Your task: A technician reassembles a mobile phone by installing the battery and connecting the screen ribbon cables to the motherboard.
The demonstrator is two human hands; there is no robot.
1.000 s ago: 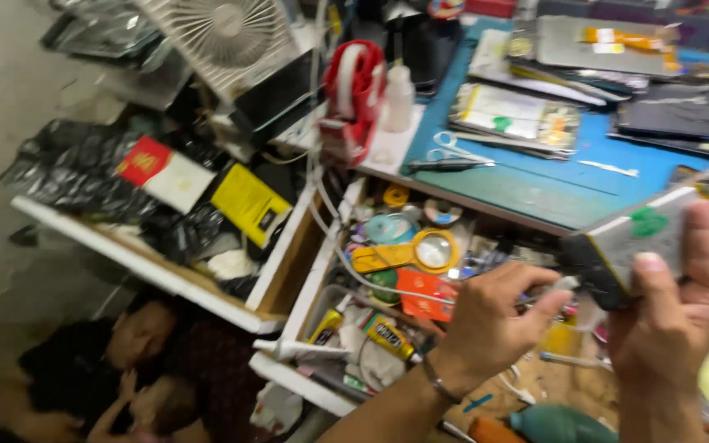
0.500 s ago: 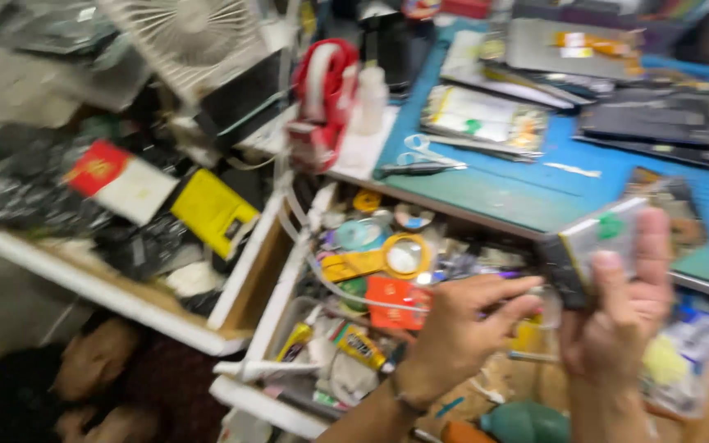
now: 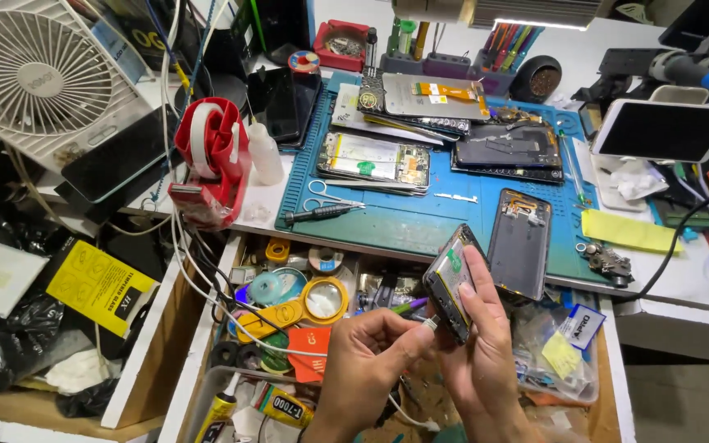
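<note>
the right hand (image 3: 486,361) clasps an opened phone (image 3: 451,283) above the drawer (image 3: 198,369); the left hand (image 3: 367,361) pinches a cable plug (image 3: 431,322) at its end.

One fan (image 3: 38,78), one scissors (image 3: 331,194), two hands (image 3: 371,361).

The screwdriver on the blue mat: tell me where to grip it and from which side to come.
Grip the screwdriver by its dark ribbed handle at the left end, coming straight down from above. It lies flat and nearly level on the blue mat, tip pointing right toward the small scissors, so the thick handle probably gives the fingers the surest hold, and the mat just in front of it is bare.
</note>
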